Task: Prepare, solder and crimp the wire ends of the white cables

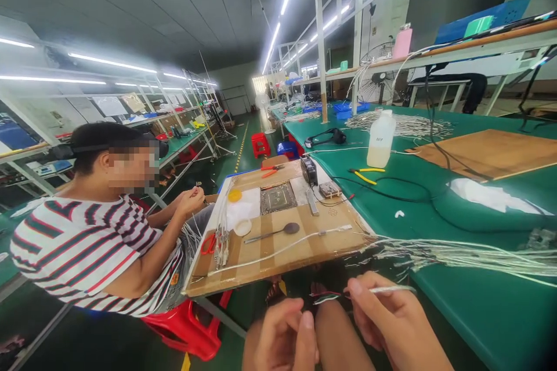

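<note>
My right hand (385,316) pinches a thin white cable (398,288) between thumb and forefinger. From its near end the stripped inner wires (327,297), red, white, green and dark, fan out toward the left. Just beside those wire tips is my left hand (285,333), its fingers curled with thumb and forefinger apart, and I see nothing between them. Both hands are above my lap. A bundle of similar white cables (461,258) with bared ends lies on the green bench to the right.
A cardboard-topped table (278,255) ahead carries a spoon-like tool (290,228), red-handled scissors (208,244), a small fan (308,171) and cables. On the green bench (483,307) are a bottle (381,139) and yellow-handled pliers (365,177). A co-worker (87,243) sits at left, hands raised.
</note>
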Available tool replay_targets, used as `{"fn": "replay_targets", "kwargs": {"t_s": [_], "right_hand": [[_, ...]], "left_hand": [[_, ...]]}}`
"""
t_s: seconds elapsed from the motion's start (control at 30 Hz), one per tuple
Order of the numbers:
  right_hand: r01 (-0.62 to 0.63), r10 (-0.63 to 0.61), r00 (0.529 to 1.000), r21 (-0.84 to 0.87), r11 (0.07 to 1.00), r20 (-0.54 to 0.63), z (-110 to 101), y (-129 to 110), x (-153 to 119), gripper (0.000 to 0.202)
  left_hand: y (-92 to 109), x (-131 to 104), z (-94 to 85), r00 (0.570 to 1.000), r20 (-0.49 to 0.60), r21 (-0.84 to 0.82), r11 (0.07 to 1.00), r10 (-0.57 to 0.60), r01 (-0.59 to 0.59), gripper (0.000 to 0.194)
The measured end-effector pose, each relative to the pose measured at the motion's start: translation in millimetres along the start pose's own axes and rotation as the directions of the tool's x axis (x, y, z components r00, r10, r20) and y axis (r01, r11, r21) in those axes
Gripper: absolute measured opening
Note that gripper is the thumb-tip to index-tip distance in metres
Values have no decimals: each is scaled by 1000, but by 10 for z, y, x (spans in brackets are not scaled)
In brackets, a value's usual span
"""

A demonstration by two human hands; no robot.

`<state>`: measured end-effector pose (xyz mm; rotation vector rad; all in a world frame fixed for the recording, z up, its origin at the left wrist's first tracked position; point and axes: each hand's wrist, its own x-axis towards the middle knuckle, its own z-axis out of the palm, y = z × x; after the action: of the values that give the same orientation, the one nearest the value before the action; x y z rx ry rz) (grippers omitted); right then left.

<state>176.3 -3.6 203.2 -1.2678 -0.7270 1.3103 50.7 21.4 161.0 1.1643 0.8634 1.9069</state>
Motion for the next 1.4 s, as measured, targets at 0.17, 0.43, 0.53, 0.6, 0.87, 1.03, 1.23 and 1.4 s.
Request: {"fn": "replay_targets", "kwargs": {"t_s": [0.17, 0.43, 0.53, 0.6, 0.87, 1.03, 1.23, 1.4], "right_hand": [[12, -12, 1000, -7, 1000, -29, -19, 26, -28, 70], [-22, 23, 1000, 69, 997, -15, 2, -4, -14, 74], [-18, 19, 1000, 51, 999, -14, 11, -11, -12, 73], [-31, 31, 999, 37, 999, -19, 16, -16, -14, 73], [-37, 38, 999, 51, 998, -21, 25, -63, -42, 74], [-22, 22, 999, 19, 1000, -27, 26, -57, -46, 72], [9, -10, 999, -24, 1000, -39, 4, -31, -56, 69], [0, -3, 998, -56, 998, -61, 18, -62, -61, 72]], "left_hand": [[-1, 51, -50, 995, 45, 12, 996, 84, -85, 12], [-330, 49, -203, 986, 156, 24, 998, 55, -59, 9], [-254, 50, -161, 983, 173, 5, 998, 55, -56, 8], [-165, 55, -121, 996, 91, -42, 999, -18, 22, 6], [-135, 123, -121, 950, 236, -218, 941, -207, 259, 8], [-43, 174, -109, 957, 254, -246, 948, -138, 202, 4], [-4, 133, -126, 966, 199, 58, 982, 165, -180, 18], [49, -4, -35, 950, 46, 361, 882, 308, -303, 16]]}}
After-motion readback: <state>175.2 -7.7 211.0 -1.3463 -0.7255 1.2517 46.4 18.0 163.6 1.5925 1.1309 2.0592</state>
